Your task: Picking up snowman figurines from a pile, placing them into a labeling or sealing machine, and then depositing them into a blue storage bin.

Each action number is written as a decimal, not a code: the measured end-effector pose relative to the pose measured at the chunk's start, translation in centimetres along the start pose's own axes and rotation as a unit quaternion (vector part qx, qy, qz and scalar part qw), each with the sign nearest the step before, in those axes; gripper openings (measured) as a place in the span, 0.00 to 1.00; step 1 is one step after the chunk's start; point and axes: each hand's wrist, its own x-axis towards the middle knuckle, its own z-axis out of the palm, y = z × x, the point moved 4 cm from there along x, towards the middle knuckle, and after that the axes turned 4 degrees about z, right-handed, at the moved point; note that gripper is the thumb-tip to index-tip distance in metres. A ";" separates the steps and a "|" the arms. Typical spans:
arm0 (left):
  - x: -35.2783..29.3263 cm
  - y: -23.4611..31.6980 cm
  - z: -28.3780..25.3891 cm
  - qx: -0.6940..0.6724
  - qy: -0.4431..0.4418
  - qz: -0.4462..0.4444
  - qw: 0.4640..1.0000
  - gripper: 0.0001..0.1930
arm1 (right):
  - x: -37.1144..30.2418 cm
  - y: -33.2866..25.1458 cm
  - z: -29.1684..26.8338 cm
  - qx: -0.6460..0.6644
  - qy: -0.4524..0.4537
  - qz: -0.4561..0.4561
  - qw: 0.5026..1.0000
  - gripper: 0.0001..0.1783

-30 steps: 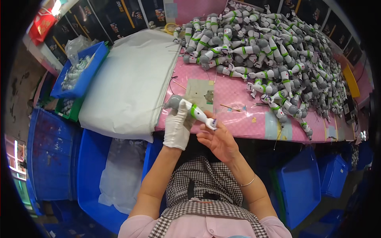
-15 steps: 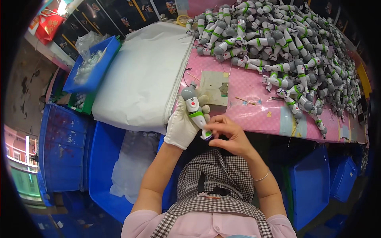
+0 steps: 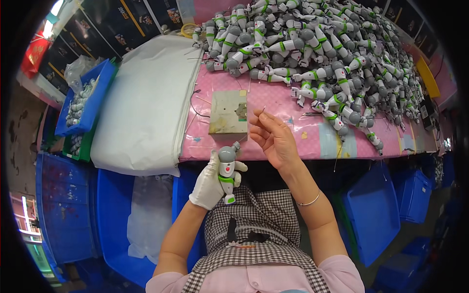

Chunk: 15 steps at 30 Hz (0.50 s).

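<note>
My left hand (image 3: 210, 183), in a white glove, is wrapped round a toy arm (image 3: 226, 168). The toy arm is white with a grey shoulder ball, green bands and red buttons; its shoulder end points up and away from me. My right hand (image 3: 274, 136) is bare and raised at the table's front edge, with thumb and forefinger pinched on what looks like a thin wire (image 3: 264, 108). Only the tip of it stands out; whether it joins the toy arm I cannot tell. A grey metal box (image 3: 224, 117) lies just beyond the toy arm.
A large heap of similar toy arms (image 3: 337, 63) covers the table's far right. White sheeting (image 3: 146, 97) lies at the left on the pink tabletop (image 3: 283, 144). Blue bins (image 3: 373, 215) stand below, and a blue tray of parts (image 3: 100, 93) is at the left.
My left hand has brought the toy arm down and nearer to me. My right hand has left its lower end and moved up and away, now pinching. The view has shifted slightly right.
</note>
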 end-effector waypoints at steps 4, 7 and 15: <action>0.5 -0.8 1.3 0.056 -0.006 -0.033 0.998 0.24 | 1.4 -1.1 -2.0 -0.127 -0.061 0.010 0.990 0.12; 1.9 0.4 1.2 0.298 0.044 -0.003 0.954 0.18 | 2.9 -2.1 -1.5 -0.472 -0.004 -0.231 0.851 0.09; 4.4 3.6 0.4 0.195 0.054 0.077 0.976 0.18 | 5.5 -3.0 0.1 -0.674 -0.040 -0.251 0.694 0.10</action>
